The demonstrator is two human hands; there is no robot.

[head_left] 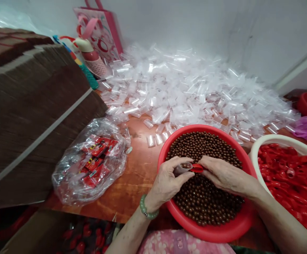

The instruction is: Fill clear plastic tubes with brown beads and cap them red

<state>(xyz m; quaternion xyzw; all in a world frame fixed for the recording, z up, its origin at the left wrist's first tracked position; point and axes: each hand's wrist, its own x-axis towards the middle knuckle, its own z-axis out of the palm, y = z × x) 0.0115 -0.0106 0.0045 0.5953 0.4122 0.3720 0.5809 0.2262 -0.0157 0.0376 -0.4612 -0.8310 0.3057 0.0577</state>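
Over a red basin full of small brown balls, both hands are close together. My left hand, with a green bead bracelet on the wrist, is closed around a small clear tube-like container; a few brown balls show at its mouth. A small red plastic piece is pinched in my right hand. The red piece touches or nearly touches the container's mouth; I cannot tell which. The right fingertips partly hide it.
Many small clear plastic pieces are heaped at the back. A white basin of red plastic pieces stands right. On the left are a clear bag of red packets, a brown cardboard stack and a bottle.
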